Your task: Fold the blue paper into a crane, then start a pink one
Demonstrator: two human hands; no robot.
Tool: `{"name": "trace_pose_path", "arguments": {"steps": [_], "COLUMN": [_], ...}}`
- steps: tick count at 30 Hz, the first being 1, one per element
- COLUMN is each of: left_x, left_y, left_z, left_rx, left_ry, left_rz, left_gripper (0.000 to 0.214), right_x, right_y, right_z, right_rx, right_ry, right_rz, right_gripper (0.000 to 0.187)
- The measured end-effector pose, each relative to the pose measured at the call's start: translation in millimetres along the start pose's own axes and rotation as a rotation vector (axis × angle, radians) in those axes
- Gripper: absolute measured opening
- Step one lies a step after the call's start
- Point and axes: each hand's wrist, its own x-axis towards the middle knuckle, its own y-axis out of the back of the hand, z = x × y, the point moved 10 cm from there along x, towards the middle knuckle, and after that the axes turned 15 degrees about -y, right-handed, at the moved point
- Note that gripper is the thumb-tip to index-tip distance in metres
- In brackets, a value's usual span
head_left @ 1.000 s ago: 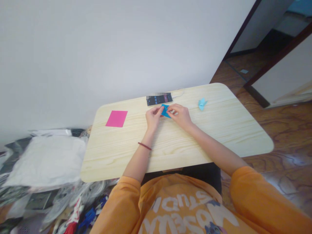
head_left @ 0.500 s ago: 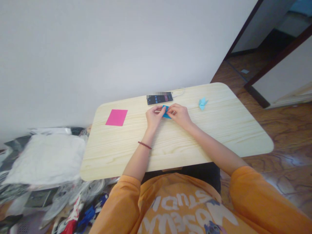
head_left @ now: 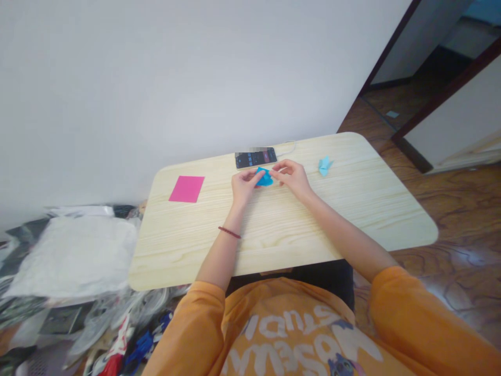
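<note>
A small folded piece of blue paper (head_left: 265, 178) is held over the middle of the table, just in front of the phone. My left hand (head_left: 244, 185) pinches its left side, thumb on top and fingers underneath. At its upper right edge, my right hand (head_left: 291, 177) has thumb and index finger closed on the paper, the other fingers curled. The paper's surface looks partly lifted and creased; its exact folds are too small to make out.
A pink paper square (head_left: 187, 189) lies flat at the table's left. A light blue folded paper figure (head_left: 324, 166) stands at the right. The phone (head_left: 256, 158), with a white cable, rests by the wall. Bags and clutter (head_left: 78, 256) fill the floor on the left.
My right hand has shifted slightly up and to the right. The blue paper has turned, and more of its surface shows between my hands, with a flap looking raised.
</note>
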Motion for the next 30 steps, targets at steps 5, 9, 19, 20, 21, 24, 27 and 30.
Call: {"name": "trace_pose_path", "arguments": {"steps": [5,9,19,20,21,24,27,30], "left_x": [3,4,4,3,3,1,1,1], "left_y": [2.0,1.1,-3.5,-3.9,-4.2,-5.1,-6.5,-7.2], "left_z": [7,7,4,4,4,3,4,4], "left_rx": [0.002,-0.031,-0.034,-0.032,-0.03,-0.026,-0.025,-0.027], "left_ry": [-0.032,-0.044,-0.048,-0.043,-0.036,-0.018,-0.013,-0.014], "left_rz": [-0.024,-0.033,-0.062,-0.066,-0.071,-0.08,-0.093,-0.097], "left_gripper": [0.04,0.038,0.033,0.033,0.034,0.034,0.035,0.036], "right_x": [5,-1,-1,-1,-1,0,0,-1], "right_y": [-19,-34,-39,-39,-39,-39,-37,-37], "right_z": [36,44,49,49,49,49,50,50], "right_rx": [0.26,0.315,0.285,0.286,0.289,0.301,0.312,0.318], "right_ry": [-0.376,-0.465,-0.435,-0.432,-0.43,-0.434,-0.454,-0.464], "right_rz": [-0.251,-0.419,-0.485,-0.486,-0.486,-0.474,-0.453,-0.446], "right_gripper": [0.037,0.033,0.028,0.027,0.026,0.024,0.023,0.023]}}
